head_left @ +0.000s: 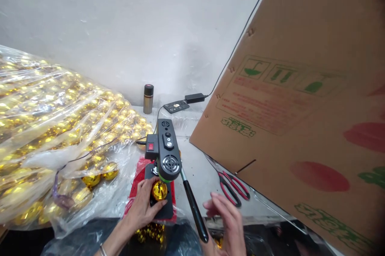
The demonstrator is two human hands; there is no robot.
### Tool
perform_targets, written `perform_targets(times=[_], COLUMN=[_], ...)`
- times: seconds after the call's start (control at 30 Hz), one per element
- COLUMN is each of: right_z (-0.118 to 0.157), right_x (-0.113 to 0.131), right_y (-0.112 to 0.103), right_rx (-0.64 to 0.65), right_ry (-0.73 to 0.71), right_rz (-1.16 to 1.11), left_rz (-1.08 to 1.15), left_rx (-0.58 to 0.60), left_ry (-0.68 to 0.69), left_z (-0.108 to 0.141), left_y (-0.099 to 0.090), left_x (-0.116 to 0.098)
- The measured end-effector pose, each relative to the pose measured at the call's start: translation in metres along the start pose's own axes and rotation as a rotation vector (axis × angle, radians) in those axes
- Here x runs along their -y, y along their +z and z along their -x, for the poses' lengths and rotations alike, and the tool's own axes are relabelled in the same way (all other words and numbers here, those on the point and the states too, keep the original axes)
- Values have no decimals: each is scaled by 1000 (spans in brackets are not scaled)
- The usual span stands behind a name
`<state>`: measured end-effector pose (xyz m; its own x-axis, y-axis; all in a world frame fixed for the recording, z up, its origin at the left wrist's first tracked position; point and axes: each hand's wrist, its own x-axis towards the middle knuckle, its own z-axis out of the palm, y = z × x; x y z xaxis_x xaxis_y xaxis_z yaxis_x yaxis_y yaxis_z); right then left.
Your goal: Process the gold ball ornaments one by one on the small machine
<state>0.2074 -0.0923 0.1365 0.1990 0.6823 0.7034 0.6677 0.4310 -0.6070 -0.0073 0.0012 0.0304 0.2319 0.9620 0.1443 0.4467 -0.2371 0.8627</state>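
My left hand (144,202) has its thumb and fingers around a shiny gold faceted ball (159,190). The ball sits on the black base plate (165,210) of a small black machine (168,148), right under its round-ended head. That head carries buttons, grilles and, at its side, a box with a red switch (150,146). A lever with a black handle (194,208) slants down from the machine toward me. Just right of the handle's end is my right hand (227,222), fingers loosely bent and apart, nothing seen in them. Whether its thumb touches the handle is unclear.
Clear plastic bags full of gold balls (75,107) fill the left. Red-handled scissors (233,188) lie beside a big tilted cardboard box (285,107). Behind the machine are a dark-capped bottle (148,99), a black phone-like slab (176,106) and a power adapter (195,97) with its cord.
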Motion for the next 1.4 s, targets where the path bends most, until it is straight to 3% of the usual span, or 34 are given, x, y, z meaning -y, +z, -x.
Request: perform_targets(times=[0.07,0.13,0.2,0.3,0.47,0.57,0.9,1.17,1.4], right_z=[-33,-60,-74,-74,-50,-44,-34,-20,-25], right_x=[6,16,25,31,26,23,17,17,10], right_y=[12,23,32,46,74,85,96,91,92], right_rx=[-37,-4,79,67,-190,-273,-363,-264,-270], right_ry=[-264,-404,-451,-423,-352,-316,-272,-129,-226], right_rz=[12,-9,-41,-72,-123,-168,-219,-201,-216], left_rz=[3,4,6,12,2,2,7,17,22], left_rx=[9,19,27,38,19,7,-4,9,19], left_ry=[-3,-4,-4,-13,-21,-14,-18,-18,-35], left_z=[1,1,2,2,2,2,1,-1,-1], left_y=[-1,-2,-2,0,4,5,7,3,2], left_x=[-2,-4,-5,-5,-3,-4,-3,-7,-10])
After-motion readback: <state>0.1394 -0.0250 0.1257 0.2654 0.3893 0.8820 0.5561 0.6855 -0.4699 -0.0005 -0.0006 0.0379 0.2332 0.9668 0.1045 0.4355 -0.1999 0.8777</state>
